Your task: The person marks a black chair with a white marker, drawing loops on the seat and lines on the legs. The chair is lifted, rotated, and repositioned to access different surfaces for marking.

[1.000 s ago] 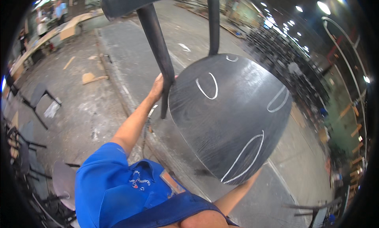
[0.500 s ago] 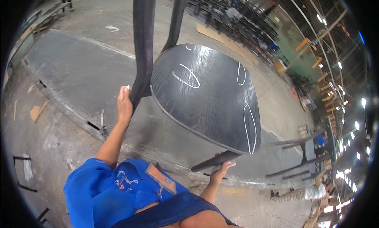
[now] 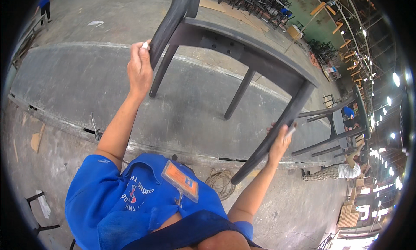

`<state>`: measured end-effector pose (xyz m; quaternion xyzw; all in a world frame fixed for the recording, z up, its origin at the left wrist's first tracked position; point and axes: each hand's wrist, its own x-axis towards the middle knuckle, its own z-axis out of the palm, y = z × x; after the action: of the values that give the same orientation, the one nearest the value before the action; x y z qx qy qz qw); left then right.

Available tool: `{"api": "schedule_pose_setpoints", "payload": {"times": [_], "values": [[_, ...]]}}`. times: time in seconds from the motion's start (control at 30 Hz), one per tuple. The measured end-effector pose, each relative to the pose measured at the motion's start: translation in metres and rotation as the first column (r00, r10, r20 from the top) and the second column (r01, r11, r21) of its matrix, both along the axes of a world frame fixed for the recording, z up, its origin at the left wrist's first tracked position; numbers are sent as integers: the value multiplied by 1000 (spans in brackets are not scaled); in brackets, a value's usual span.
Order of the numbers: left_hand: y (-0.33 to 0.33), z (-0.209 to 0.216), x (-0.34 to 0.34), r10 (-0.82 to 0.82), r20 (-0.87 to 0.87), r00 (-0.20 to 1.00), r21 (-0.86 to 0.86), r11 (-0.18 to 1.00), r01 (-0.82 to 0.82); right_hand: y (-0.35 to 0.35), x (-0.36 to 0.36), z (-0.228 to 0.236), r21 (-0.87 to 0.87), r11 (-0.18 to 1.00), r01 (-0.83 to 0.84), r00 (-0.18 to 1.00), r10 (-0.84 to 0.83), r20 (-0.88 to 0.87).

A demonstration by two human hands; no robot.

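A black wooden chair (image 3: 249, 51) hangs tilted in front of me, its seat seen nearly edge-on so the side rail and legs show. Dark round spots, perhaps holes, mark the rail. My left hand (image 3: 140, 70) is closed round the rear upright, a small white piece like chalk at its fingertips. With my right hand (image 3: 281, 144) I grip a front leg (image 3: 264, 141); a pale stick-like piece pokes out between its fingers. The seat's top face is hidden from view, and the backrest runs out of the picture at the top.
A long, low grey platform (image 3: 65, 81) lies beneath the chair. Another black chair (image 3: 338, 129) stands tipped at right, near a person in checked trousers (image 3: 325, 173). Coiled cord (image 3: 220, 183) lies on the floor near me. Many dark chairs (image 3: 255, 5) are massed at the back.
The chair has been turned in my hands: its seat top with white looped marks faced me before, and now its side rail and legs do. Both hands have risen.
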<state>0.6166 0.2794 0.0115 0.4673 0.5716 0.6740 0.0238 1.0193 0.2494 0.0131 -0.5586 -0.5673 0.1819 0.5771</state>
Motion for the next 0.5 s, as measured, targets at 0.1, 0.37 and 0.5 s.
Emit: {"api": "schedule_pose_setpoints", "payload": {"times": [0.1,0.37,0.5], "values": [[17,-1,2,5,-142,990,145,989,16,26,-14,10,28,997,72,994,-74,79],[12,-57,7,403,-759,511,121,859,-498,82,-22,36,3,999,35,986,-35,165],[-10,-88,4,366,-779,508,53,846,-530,108,-22,41,22,1000,3,981,-7,192]]}}
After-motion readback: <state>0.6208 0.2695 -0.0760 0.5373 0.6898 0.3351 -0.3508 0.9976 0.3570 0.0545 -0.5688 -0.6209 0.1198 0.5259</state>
